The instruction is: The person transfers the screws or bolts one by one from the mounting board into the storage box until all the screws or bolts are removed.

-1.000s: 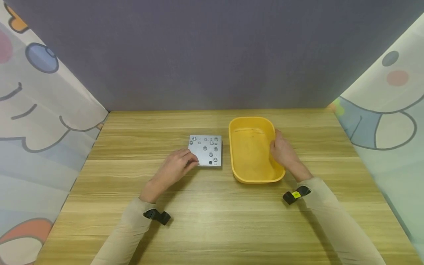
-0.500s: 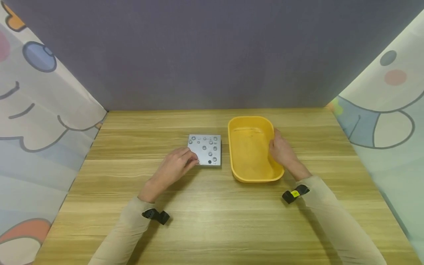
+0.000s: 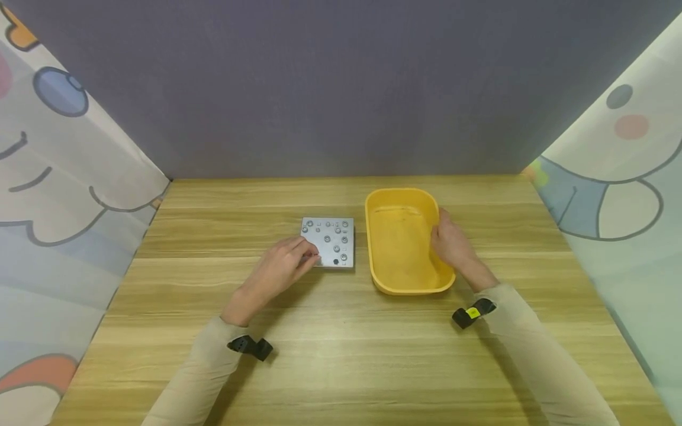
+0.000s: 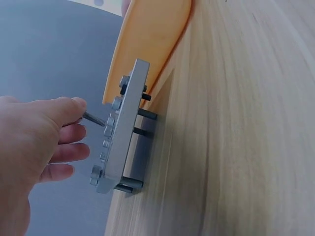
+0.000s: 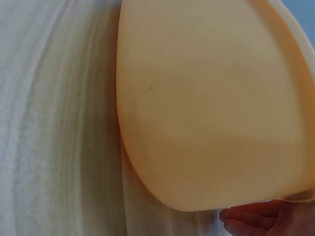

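My left hand is over the near left corner of a square metal plate. In the left wrist view, the thumb and index finger pinch a threaded bolt whose shaft points at the plate's top face; its head is hidden in the fingers. Several bolts stand in the plate, and their shanks come out underneath, so the plate sits raised off the wood. My right hand grips the right wall of a yellow plastic bin, thumb inside. The right wrist view shows the bin's outside and some fingertips low down.
The bin stands just right of the plate, with a narrow gap between them. Both are on a wood-grain table. A dark grey panel rises behind the table, and cartoon-printed curtains hang at both sides.
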`<state>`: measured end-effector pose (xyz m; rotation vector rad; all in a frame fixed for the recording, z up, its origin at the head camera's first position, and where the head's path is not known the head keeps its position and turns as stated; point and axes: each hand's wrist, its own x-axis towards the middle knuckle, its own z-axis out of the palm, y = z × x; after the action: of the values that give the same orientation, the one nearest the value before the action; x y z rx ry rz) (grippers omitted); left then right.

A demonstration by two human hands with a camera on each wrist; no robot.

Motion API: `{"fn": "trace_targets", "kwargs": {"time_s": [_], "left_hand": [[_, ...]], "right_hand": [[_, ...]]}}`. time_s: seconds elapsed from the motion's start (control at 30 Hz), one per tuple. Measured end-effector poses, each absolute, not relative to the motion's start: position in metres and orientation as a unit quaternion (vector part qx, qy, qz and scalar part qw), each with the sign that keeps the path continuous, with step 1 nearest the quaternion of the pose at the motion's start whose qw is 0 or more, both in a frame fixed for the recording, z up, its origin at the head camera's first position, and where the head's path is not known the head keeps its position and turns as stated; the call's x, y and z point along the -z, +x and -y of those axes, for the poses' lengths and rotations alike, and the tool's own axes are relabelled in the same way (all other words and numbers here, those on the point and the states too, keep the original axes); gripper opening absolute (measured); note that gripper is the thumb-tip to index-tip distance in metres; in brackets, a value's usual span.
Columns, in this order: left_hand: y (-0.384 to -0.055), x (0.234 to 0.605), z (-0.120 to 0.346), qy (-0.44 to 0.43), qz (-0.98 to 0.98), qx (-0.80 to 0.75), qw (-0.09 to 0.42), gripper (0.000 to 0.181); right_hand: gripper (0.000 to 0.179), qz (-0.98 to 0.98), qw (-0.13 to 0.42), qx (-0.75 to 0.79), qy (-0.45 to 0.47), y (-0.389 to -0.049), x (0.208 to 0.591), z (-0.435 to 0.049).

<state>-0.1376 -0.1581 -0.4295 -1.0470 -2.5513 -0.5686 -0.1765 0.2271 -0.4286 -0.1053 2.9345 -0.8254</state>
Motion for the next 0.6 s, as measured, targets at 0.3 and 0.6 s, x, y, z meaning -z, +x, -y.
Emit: {"fn": "trace_targets", "kwargs": {"time_s": [0.3, 0.6], "left_hand": [[-0.138, 0.421, 0.149, -0.387, 0.88, 0.207, 0.185, 0.014], [-0.144, 0.413, 0.131, -0.406, 0.866, 0.206, 0.205, 0.015]], "right_hand": [[0.055, -0.963, 0.04, 0.264, -0.037, -0.176, 0.431, -0.227], [0.055, -0.964, 0.043, 0.26, -0.036, -0.175, 0.431, -0.228]]}}
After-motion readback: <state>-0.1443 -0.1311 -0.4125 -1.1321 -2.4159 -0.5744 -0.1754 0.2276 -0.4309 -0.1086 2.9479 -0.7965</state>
